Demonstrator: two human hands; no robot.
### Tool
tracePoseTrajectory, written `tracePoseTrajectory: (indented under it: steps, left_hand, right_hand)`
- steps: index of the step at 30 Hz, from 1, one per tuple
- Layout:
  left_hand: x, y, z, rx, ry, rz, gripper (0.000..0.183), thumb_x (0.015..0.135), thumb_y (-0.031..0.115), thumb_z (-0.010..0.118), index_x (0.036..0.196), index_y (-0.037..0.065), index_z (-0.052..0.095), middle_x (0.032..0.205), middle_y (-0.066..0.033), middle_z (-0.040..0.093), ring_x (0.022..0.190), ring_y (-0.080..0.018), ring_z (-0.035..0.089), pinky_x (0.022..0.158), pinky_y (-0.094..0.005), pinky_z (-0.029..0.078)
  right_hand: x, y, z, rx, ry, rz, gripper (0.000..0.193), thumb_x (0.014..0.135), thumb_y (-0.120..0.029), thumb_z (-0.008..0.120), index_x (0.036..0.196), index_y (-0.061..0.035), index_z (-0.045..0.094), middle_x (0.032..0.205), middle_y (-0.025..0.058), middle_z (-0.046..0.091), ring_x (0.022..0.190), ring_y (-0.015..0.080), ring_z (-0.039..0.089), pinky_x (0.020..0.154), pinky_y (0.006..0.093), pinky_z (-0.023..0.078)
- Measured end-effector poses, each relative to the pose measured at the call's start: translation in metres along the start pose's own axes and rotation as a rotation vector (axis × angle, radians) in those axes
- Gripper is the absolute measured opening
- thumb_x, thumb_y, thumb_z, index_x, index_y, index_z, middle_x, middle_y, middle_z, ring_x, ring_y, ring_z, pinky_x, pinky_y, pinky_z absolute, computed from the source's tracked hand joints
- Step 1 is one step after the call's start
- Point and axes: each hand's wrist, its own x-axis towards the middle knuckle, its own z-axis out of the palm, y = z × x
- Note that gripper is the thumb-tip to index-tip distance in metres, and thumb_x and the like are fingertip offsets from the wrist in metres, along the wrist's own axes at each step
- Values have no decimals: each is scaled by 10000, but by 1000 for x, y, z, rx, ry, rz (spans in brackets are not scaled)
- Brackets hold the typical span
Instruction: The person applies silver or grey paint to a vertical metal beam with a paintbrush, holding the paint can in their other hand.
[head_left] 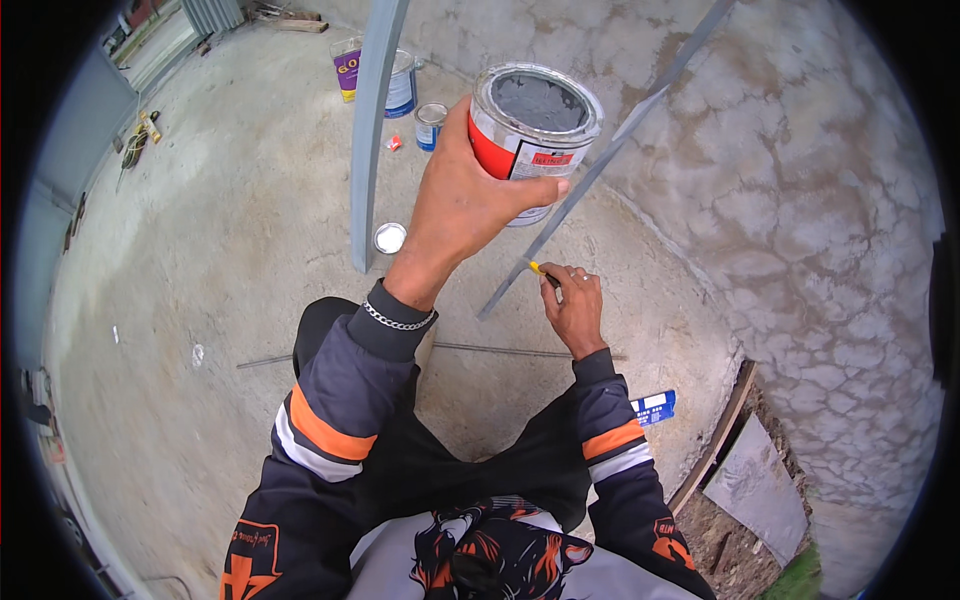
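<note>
My left hand (pixel 452 200) is wrapped round an open paint can (pixel 492 150) with a red and white label, raised in front of me. Grey paint shows inside it and is smeared round its rim. Lower down and to the right, my right hand (pixel 578 308) pinches a small paintbrush (pixel 542 269) with a yellow part. Its tip meets a slim grey metal bar (pixel 580 200) that slants up to the right, partly behind the can. How wet the bar is I cannot tell.
A wide grey post (pixel 373 140) stands left of the can. Beyond it are a purple and yellow tin (pixel 347 75), a blue and white can (pixel 402 88) and a smaller blue can (pixel 430 125). A round white-filled lid (pixel 390 238) and a thin rod (pixel 500 350) lie on the concrete.
</note>
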Motion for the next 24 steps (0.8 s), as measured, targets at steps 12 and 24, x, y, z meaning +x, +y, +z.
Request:
tracePoseTrajectory:
  steps: [12, 24]
  left_hand:
    - [4, -2, 1, 9, 15, -18, 970, 688, 231, 960, 1465, -37, 443, 1327, -173, 652, 1206, -253, 664, 1037, -372, 544]
    - [5, -3, 2, -35, -1, -3, 931, 687, 224, 954, 1445, -4, 464, 1344, -163, 634, 1227, -260, 649, 1053, -374, 538]
  right_hand:
    - [-8, -30, -29, -14, 95, -55, 178, 888, -82, 759, 1062, -106, 734, 865, 50, 702, 820, 239, 650, 800, 384, 443]
    - [146, 9, -169, -73, 379, -86, 145, 938, -131, 723, 1078, -104, 749, 933, 69, 755, 814, 235, 671, 802, 373, 470]
